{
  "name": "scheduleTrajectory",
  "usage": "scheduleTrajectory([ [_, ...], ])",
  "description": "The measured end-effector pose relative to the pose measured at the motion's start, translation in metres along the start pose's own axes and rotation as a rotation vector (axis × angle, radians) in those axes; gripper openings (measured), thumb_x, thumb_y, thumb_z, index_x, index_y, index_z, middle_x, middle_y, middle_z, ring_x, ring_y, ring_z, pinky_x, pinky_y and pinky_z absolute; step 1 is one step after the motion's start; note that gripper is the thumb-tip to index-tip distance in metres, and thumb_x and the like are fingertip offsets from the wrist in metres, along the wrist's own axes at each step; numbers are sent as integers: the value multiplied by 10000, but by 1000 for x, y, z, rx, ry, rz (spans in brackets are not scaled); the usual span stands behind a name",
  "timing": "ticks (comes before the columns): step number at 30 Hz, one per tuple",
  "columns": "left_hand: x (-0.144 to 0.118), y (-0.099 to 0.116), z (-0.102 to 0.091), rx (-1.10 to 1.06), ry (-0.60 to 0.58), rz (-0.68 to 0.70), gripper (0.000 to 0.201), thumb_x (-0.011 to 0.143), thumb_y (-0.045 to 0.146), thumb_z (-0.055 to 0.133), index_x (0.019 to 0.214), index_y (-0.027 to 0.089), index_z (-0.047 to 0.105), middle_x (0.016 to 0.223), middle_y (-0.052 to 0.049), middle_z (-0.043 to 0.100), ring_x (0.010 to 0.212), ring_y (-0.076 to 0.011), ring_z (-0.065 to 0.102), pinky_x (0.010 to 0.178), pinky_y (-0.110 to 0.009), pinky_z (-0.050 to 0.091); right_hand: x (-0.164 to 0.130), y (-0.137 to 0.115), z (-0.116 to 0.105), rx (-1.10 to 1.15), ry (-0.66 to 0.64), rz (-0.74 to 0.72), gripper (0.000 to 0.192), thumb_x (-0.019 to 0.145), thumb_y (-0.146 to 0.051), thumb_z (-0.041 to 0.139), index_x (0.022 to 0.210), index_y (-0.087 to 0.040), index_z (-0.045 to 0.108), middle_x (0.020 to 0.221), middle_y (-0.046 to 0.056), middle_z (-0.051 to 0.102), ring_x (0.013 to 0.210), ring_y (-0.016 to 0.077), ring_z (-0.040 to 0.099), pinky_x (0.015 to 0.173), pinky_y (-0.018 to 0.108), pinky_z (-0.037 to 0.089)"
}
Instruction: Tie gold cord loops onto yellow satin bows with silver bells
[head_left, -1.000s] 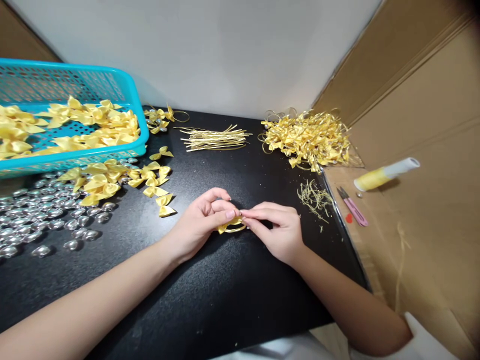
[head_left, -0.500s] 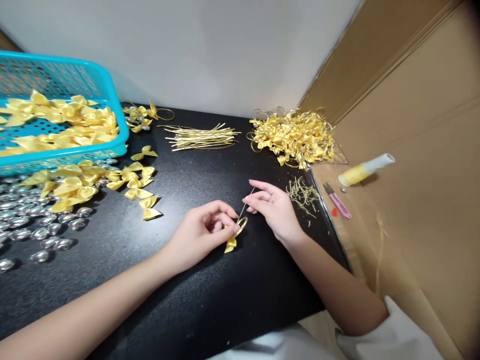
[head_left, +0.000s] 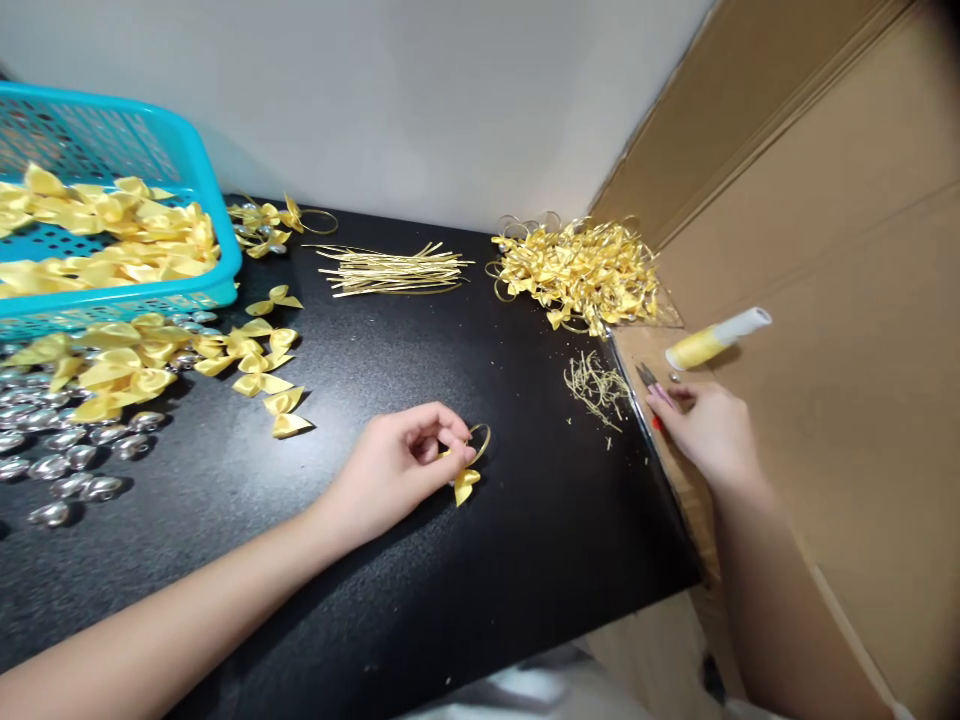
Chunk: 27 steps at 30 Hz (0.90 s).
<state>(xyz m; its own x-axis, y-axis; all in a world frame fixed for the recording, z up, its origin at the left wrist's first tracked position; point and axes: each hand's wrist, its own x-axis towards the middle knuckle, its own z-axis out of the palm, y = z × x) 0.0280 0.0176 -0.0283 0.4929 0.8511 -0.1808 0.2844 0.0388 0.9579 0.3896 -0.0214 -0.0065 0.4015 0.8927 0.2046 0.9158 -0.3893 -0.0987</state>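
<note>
Your left hand (head_left: pixel 397 465) is pinching a small yellow satin ribbon bow with a gold cord loop (head_left: pixel 466 468) between thumb and fingers (head_left: pixel 448 438), pressing it low against the black table (head_left: pixel 420 600), probably so the knot is not slipping. Your right hand (head_left: pixel 705 428) is resting on the pink-handled thread snips (head_left: pixel 651 383) on the brown cardboard sheet (head_left: pixel 847 380) past the table edge; fingers curling over them, grip not yet clear. 1 heap of bows with loops (head_left: pixel 581 272) is lying at the far corner.

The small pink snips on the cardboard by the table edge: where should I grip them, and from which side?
Grip the pink handle end of the snips, coming from the right, where the right hand already rests on it. The dark blades point up-left toward the table edge, so probably keep clear of that end.
</note>
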Motion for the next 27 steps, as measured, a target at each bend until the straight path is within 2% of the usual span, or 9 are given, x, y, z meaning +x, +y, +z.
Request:
scheduleTrajectory([
  [5,-2,-2,0,3,-11,37,117,811,265,650,793,163,596,640,48,580,523,-64,374,489,-188,311,2,0,9,-28,-55,-18,340,833,-407,492,775,-130,680,837,167,680,780,289,642,711,408,477],
  [9,-4,-2,-1,25,0,34,140,808,256,658,760,174,556,560,78,467,512,-65,356,485,-183,298,6,1,14,-20,-76,-29,305,806,-373,450,763,-131,630,817,178,636,807,298,614,771,455,472],
  [14,-5,-2,-3,-3,-20,29,169,843,277,626,766,183,509,583,69,475,518,-71,366,487,-186,318,7,-6,1,147,-133,60,294,804,-418,457,859,-159,587,855,147,646,837,285,612,816,473,465],
  [17,-5,-2,-3,-11,-38,26,176,868,299,603,778,183,506,574,67,468,510,-74,367,477,-190,314,2,-35,-19,253,-170,-20,340,855,-416,424,1034,-159,556,989,135,659,895,238,634,801,369,487],
  [18,-5,-2,-3,-15,-43,24,177,874,305,597,782,183,507,579,62,480,509,-75,375,477,-193,317,-1,-49,-26,337,-169,-118,355,883,-414,418,1092,-156,543,1013,132,652,909,230,631,789,346,483],
  [19,-5,-2,-3,-19,-47,23,177,878,309,592,787,182,508,591,55,499,513,-77,392,480,-197,323,-4,-66,-32,383,-227,-234,345,908,-414,421,1122,-172,544,1007,112,649,897,216,627,762,319,476],
  [22,-6,-1,-4,-50,-48,24,170,886,308,579,797,182,507,668,17,576,570,-97,490,517,-214,370,-14,-116,-39,409,-496,-499,254,965,-330,391,1027,-201,602,948,60,644,828,171,611,716,276,440],
  [24,-7,0,-5,-78,-57,36,153,896,296,563,810,183,507,732,-7,615,632,-115,544,555,-226,402,-18,-141,-35,419,-568,-672,200,930,-328,485,922,-186,625,901,50,630,797,168,583,720,279,420],
  [27,-9,1,-7,-94,-75,60,122,905,272,547,826,186,511,759,-11,627,635,-114,545,558,-229,405,-23,-161,-21,600,-576,-636,208,885,-381,580,921,-182,628,842,26,608,744,144,546,679,255,407],
])
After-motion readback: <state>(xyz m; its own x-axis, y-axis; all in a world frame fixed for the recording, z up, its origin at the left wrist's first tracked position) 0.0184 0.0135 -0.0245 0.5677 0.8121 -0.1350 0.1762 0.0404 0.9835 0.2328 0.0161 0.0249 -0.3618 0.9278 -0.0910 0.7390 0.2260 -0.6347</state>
